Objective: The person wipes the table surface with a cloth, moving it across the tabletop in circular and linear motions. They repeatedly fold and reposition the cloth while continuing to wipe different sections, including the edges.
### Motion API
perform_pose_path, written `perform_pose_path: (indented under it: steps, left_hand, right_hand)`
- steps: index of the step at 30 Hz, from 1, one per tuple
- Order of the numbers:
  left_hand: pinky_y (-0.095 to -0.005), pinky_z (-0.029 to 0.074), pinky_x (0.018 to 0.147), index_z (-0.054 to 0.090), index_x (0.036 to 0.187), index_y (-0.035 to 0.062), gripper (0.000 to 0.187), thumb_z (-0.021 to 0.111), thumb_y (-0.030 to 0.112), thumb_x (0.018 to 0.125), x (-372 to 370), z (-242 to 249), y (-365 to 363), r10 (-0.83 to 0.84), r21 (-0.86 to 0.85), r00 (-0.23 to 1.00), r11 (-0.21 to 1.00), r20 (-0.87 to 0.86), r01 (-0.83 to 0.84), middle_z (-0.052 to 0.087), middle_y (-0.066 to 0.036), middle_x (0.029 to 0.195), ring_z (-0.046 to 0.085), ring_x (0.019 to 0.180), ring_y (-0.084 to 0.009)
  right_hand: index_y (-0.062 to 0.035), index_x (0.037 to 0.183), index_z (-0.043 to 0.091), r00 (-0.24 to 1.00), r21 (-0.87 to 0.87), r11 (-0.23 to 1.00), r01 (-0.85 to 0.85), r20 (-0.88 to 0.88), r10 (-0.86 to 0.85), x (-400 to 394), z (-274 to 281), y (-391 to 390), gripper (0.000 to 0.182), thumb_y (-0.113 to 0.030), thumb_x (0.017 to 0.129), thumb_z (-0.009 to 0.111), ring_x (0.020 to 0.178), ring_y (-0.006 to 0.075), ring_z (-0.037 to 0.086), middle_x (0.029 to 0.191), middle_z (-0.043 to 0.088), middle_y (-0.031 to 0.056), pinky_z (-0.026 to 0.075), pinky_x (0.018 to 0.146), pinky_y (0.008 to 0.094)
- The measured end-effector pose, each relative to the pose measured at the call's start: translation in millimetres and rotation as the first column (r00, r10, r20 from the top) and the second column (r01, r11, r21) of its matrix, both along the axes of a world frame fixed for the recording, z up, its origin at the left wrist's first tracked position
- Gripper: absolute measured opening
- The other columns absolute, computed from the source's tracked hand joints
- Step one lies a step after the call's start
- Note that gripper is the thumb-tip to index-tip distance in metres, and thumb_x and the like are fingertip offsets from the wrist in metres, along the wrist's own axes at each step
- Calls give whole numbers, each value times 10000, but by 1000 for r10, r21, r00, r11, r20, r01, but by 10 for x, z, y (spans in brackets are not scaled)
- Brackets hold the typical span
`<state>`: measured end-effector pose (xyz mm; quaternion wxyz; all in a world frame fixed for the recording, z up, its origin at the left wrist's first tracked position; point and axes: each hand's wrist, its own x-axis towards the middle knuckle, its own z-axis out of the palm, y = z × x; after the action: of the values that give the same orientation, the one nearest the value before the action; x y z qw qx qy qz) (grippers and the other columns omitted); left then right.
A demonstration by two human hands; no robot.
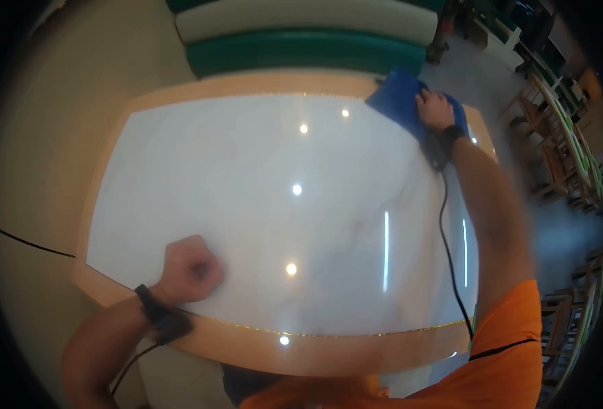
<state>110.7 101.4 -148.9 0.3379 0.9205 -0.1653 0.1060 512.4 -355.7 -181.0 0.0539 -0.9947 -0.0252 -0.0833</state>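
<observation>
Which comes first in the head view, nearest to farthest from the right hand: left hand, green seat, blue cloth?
From the right hand:
1. Blue cloth: directly under it, touching.
2. Green seat: beyond the table's far edge.
3. Left hand: across at the near left.

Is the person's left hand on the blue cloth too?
No, the curled left hand is over the near-left part of the glossy white tabletop, away from the blue cloth under the right hand.
</observation>
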Motion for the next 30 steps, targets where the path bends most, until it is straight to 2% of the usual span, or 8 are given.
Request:
perform_pose_path:
  steps: [4, 9, 13, 15, 20, 22, 26, 30]
  left_hand:
    - [-369, 424, 511, 578, 650, 87, 203, 736, 71, 776, -19, -14, 10, 6, 47, 998, 999, 58, -9, 554, -82, 630, 541, 561, -276]
    - [-406, 465, 556, 582, 668, 60, 214, 732, 136, 801, -49, -44, -23, 52, 77, 994, 995, 100, -60, 573, -113, 649, 576, 601, -324]
    - [-407, 487, 582, 608, 681, 57, 214, 731, 180, 807, -75, -64, -34, 85, 48, 991, 995, 103, -91, 599, -115, 663, 603, 625, -325]
    - [-404, 492, 585, 619, 682, 63, 215, 735, 196, 805, -73, -69, -14, 110, 40, 991, 993, 70, -113, 607, -110, 666, 611, 630, -319]
    - [-393, 490, 585, 630, 674, 80, 217, 744, 219, 796, -99, -56, -27, 126, 21, 990, 992, 58, -128, 614, -86, 664, 617, 625, -280]
    - [-388, 485, 578, 631, 671, 86, 214, 744, 220, 795, -107, -40, -35, 118, 18, 991, 993, 58, -119, 609, -78, 657, 611, 616, -268]
    - [-378, 466, 554, 628, 667, 94, 203, 749, 203, 788, -93, -57, -23, 106, -14, 994, 994, 25, -105, 581, -62, 637, 583, 587, -255]
    - [-355, 440, 530, 619, 663, 97, 188, 764, 156, 766, -73, 24, -64, 72, -4, 997, 997, -21, -73, 553, -48, 626, 552, 566, -239]
  right_hand:
    - [-59, 1455, 501, 993, -14, 994, -105, 43, 106, -184, -69, -9, 570, -445, 1043, 420, 1479, 364, 339, 1578, 408, 151, 278, 1184, 572]
    - [7, 1467, 469, 942, 32, 942, -335, -10, 335, -1575, 84, 260, 684, -511, 1021, 464, 1516, 368, 266, 1600, 355, 213, 192, 1231, 547]
    - [17, 1461, 472, 790, -53, 789, -613, -39, 611, -2978, 236, 181, 662, -461, 1005, 510, 1509, 386, 267, 1569, 391, 227, 174, 1238, 546]
    - [12, 1416, 526, 687, 22, 690, -724, -78, 723, -3551, 316, 95, 595, -392, 982, 566, 1491, 396, 299, 1522, 443, 233, 195, 1231, 556]
    - [-32, 1249, 643, 469, 84, 493, -866, -205, 859, -4577, 483, -71, 432, -254, 880, 678, 1467, 371, 358, 1475, 509, 178, 253, 1196, 595]
    - [-68, 1202, 674, 445, 128, 476, -870, -212, 870, -4747, 513, -104, 423, -201, 804, 724, 1450, 355, 393, 1453, 537, 132, 275, 1178, 610]
    - [-69, 1135, 687, 377, 197, 408, -891, -177, 909, -4557, 483, -102, 406, -118, 733, 708, 1403, 373, 447, 1390, 574, 150, 299, 1153, 638]
    - [-32, 1154, 670, 542, 232, 521, -821, 34, 839, -3546, 360, -72, 424, -20, 733, 621, 1379, 404, 458, 1402, 570, 175, 317, 1161, 602]
